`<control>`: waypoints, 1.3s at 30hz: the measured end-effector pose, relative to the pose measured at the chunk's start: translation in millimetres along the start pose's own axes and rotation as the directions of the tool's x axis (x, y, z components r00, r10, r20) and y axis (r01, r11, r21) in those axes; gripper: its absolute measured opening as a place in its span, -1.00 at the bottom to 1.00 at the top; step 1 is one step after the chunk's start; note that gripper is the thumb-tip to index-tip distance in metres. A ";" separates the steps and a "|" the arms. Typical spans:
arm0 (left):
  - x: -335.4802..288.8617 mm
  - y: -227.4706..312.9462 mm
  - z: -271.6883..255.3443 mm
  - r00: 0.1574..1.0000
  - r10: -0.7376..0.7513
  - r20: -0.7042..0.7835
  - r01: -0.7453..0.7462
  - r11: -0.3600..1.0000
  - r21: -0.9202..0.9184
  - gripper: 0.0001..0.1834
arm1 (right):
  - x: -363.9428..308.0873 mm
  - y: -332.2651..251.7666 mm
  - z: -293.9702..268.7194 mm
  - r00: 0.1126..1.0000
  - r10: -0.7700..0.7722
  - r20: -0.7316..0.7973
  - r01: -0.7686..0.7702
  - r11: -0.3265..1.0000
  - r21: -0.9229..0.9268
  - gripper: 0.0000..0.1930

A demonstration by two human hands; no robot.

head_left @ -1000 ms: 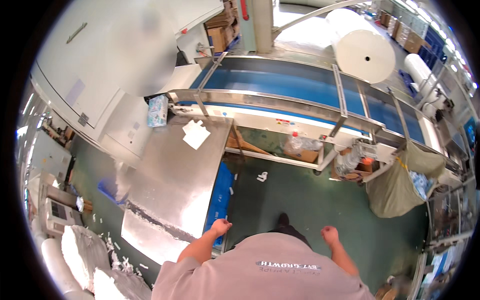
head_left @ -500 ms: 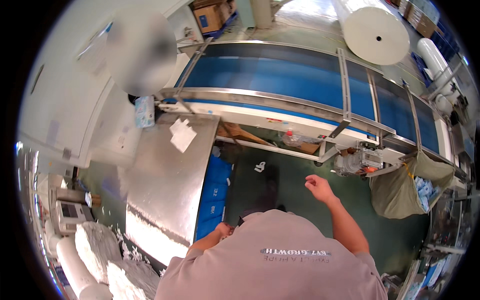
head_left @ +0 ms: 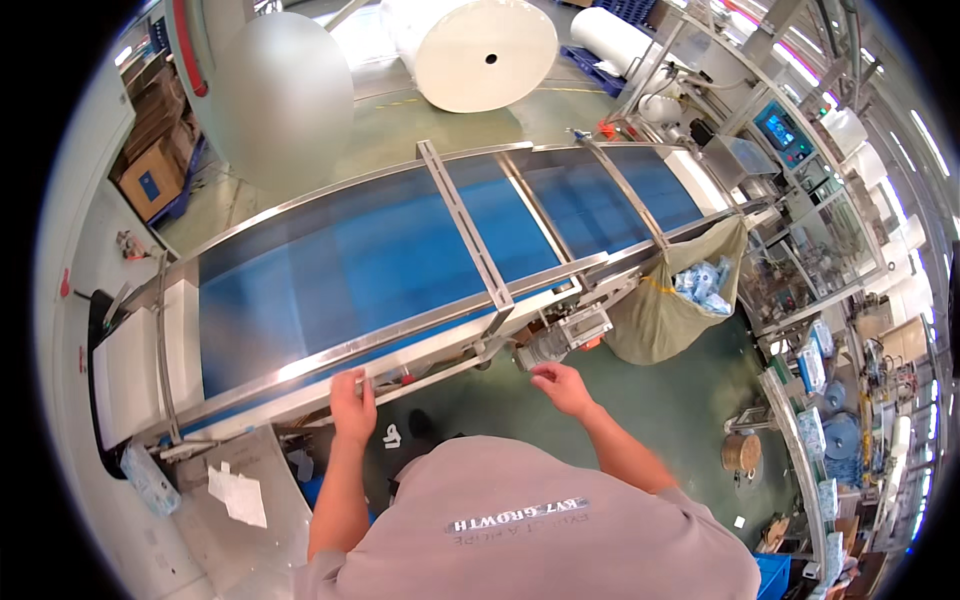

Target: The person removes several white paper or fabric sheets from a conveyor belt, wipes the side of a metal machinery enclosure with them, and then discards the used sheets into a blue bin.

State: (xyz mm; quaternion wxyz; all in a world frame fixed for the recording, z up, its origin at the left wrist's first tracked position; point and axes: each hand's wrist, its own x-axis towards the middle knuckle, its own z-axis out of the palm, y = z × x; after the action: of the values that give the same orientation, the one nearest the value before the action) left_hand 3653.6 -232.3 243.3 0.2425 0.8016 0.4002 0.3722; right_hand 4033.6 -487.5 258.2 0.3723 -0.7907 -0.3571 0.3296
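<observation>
My left hand (head_left: 353, 405) is raised at the near side of a conveyor with a blue belt (head_left: 370, 265). Its fingers are loosely bent with a gap at the thumb, and nothing shows in them. They overlap the conveyor's lower white frame in view; whether they touch it I cannot tell. My right hand (head_left: 564, 389) hangs over the green floor, nearest to a metal motor unit (head_left: 555, 342) under the belt. Its fingers are half curled, with no object between them. A metal guide rail (head_left: 340, 352) runs along the belt's near edge.
An olive cloth bag (head_left: 645, 325) of blue-white packs (head_left: 703, 285) hangs at the conveyor's right. Near left lies a metal table (head_left: 200, 515) with white paper (head_left: 238, 497). A large white roll (head_left: 487, 55) stands beyond the belt; a machine with a screen (head_left: 782, 132) stands far right.
My view has swung right and come nearer the conveyor. My left hand has moved from low beside the blue crates up toward the conveyor's near edge. My right hand is now close to the motor unit.
</observation>
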 end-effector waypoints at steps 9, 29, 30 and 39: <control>133.2 16.3 23.9 0.943 -0.096 0.317 -0.064 0.886 0.460 -0.46 | 116.5 -113.5 27.2 0.915 -0.403 -0.030 0.404 0.913 0.058 -0.90; 125.0 21.3 27.3 0.994 -0.080 0.076 0.033 0.876 0.482 -0.48 | 220.7 -142.0 54.1 0.560 -0.808 0.184 0.824 0.519 -0.227 -0.93; 125.1 21.7 27.2 0.994 -0.078 0.079 0.031 0.876 0.482 -0.49 | 221.0 -140.4 54.9 0.566 -0.805 0.180 0.821 0.530 -0.212 -0.92; 127.9 22.1 30.3 0.993 -0.083 0.083 0.033 0.873 0.486 -0.53 | 225.2 -138.5 51.9 0.559 -0.814 0.160 0.828 0.537 -0.161 -0.91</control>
State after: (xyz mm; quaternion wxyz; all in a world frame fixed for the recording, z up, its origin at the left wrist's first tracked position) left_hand 3739.2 -142.3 291.7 0.0657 0.8422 0.4914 0.2119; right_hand 4067.3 -221.9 288.5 0.3824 -0.5552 -0.7317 0.1010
